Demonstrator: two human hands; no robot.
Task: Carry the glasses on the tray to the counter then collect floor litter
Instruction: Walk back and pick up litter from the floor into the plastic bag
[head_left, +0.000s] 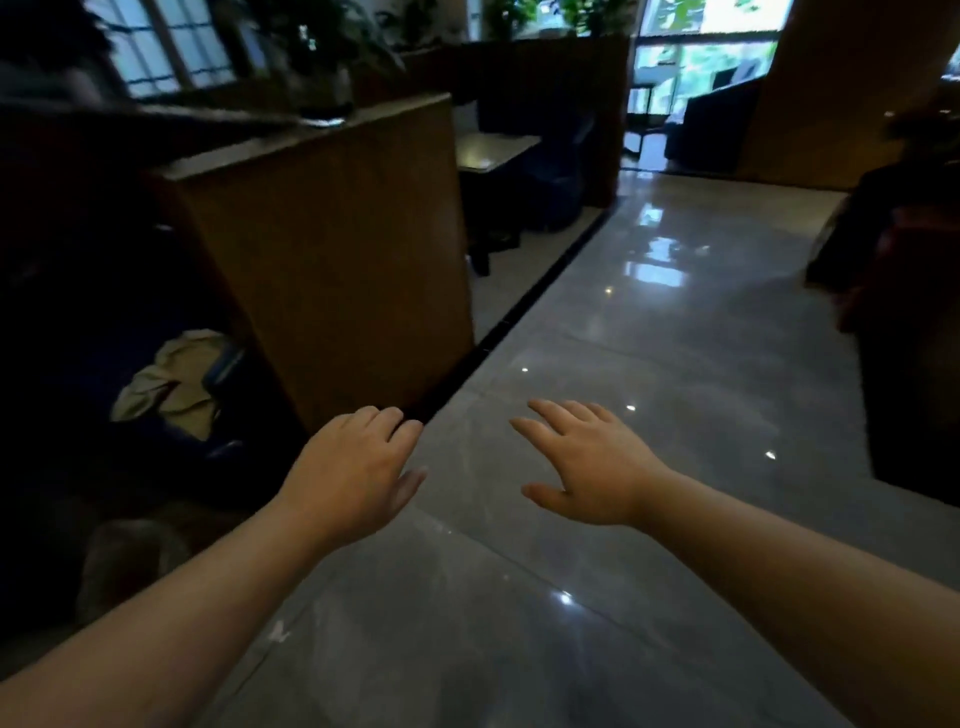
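Observation:
My left hand (353, 475) and my right hand (587, 465) are both stretched out in front of me, palms down, fingers apart, holding nothing. They hover over a glossy grey tiled floor (597, 374). A small pale scrap (280, 633) lies on the floor near my left forearm; I cannot tell what it is. No tray, glasses or counter are in view.
A tall wooden booth partition (332, 249) stands close on the left, with a dark seat and a beige cloth (176, 379) behind it. A table (493, 148) sits further back. Dark furniture (904, 322) lines the right. The aisle runs ahead towards bright windows (696, 62).

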